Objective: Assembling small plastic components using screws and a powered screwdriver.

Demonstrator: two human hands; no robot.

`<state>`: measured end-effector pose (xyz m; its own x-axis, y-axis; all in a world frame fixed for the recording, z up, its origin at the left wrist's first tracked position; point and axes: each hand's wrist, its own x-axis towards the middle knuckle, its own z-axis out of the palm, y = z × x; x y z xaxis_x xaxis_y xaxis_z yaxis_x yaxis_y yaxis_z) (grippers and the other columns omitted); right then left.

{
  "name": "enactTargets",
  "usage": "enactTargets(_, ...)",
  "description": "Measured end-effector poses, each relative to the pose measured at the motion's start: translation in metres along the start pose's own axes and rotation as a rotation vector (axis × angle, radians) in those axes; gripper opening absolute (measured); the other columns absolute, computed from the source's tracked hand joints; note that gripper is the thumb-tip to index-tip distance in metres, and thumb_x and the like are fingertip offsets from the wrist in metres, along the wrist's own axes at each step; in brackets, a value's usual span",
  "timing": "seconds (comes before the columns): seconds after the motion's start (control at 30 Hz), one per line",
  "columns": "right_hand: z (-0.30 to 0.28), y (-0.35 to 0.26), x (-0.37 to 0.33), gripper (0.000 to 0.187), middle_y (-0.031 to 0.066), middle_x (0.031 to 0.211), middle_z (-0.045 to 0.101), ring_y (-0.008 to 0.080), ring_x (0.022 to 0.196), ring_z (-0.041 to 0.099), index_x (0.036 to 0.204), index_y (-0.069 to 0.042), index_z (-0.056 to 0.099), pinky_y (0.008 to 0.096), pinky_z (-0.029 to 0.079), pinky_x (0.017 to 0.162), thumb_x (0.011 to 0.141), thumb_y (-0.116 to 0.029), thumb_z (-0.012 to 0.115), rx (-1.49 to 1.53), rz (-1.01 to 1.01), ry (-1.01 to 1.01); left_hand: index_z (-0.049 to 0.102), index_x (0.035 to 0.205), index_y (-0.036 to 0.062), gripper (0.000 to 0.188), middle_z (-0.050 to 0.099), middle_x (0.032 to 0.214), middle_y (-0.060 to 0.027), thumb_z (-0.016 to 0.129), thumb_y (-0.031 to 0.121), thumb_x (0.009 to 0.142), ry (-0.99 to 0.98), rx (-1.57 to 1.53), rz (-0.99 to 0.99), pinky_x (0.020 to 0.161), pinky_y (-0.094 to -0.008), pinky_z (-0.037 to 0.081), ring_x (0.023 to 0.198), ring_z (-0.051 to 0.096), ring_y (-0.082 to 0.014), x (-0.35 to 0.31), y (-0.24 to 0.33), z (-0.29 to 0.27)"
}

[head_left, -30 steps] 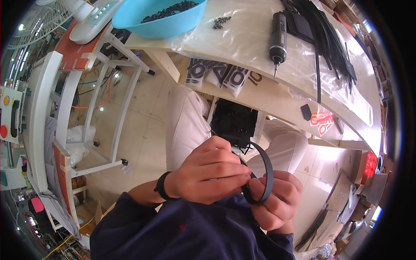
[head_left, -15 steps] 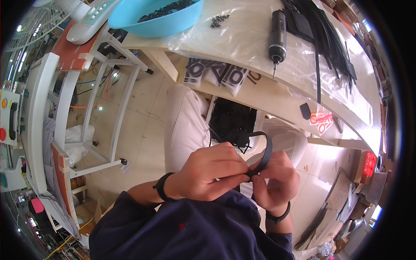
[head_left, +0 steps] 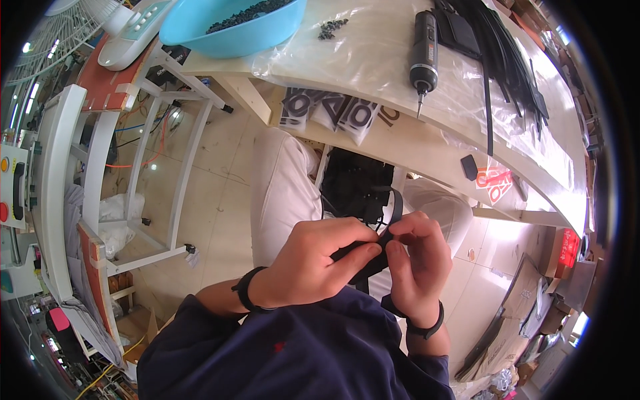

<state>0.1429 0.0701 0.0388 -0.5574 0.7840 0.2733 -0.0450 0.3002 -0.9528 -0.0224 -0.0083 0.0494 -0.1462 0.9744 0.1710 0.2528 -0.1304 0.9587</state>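
Over my lap, both hands work on one black strap (head_left: pixel 398 203), which stands up in a curve between them. My left hand (head_left: pixel 320 260) pinches it between thumb and fingers; a dark length runs under that palm. My right hand (head_left: pixel 421 263) closes on the strap from the other side, its thumb and index finger close to the left fingertips. Where the fingertips meet, the small details are hidden. Behind the strap, between my knees, lies a heap of black material (head_left: pixel 353 183).
On the table (head_left: pixel 373 67) stand a light-blue basin (head_left: pixel 233 41) of small black parts, a few loose black pieces (head_left: pixel 331 29), an electric screwdriver (head_left: pixel 424 57) and a bundle of black straps (head_left: pixel 500 57). Plastic packets (head_left: pixel 330 110) lie on the shelf below. White frames (head_left: pixel 187 167) stand left; flattened cardboard (head_left: pixel 497 327) leans right.
The strap's raised loop has narrowed and shifted slightly left. My right hand has moved up and left, its fingers straighter; my left fingers have shifted their pinch a little upward.
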Motion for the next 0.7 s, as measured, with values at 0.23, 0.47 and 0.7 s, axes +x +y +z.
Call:
enactTargets(0.23,0.0,-0.001,0.0,0.021,0.0115,0.094,0.063,0.0166,0.078,0.064,0.104,0.005,0.058,0.0267,0.053,0.076,0.084,0.011,0.059,-0.016,0.058,-0.011,0.071,0.095,-0.0011,0.012,0.072,0.082,-0.0052,0.075,0.003,0.084,0.059,0.022,-0.149,0.053,-0.0224,0.04,0.062,0.054,-0.0041,0.001,0.004,-0.001)
enactTargets(0.47,0.002,0.002,0.0,0.022,0.0113,0.096,0.063,0.0164,0.081,0.064,0.106,0.005,0.058,0.0265,0.053,0.078,0.085,0.01,0.058,0.051,0.119,-0.017,0.071,0.095,-0.0002,0.011,0.07,0.08,-0.0021,0.075,0.003,0.085,0.054,-0.02,-0.144,0.051,-0.0209,0.036,0.06,0.05,-0.0015,0.0,0.0,-0.001)
enactTargets(0.7,0.007,0.002,-0.002,0.023,0.011,0.095,0.062,0.0154,0.083,0.062,0.108,0.005,0.058,0.0264,0.052,0.078,0.086,0.01,0.058,-0.016,0.064,0.011,0.07,0.104,-0.0013,0.018,0.072,0.091,-0.0024,0.072,0.0,0.087,0.135,-0.24,-0.193,0.058,-0.0187,0.041,0.07,0.055,-0.0015,-0.002,-0.008,0.007)
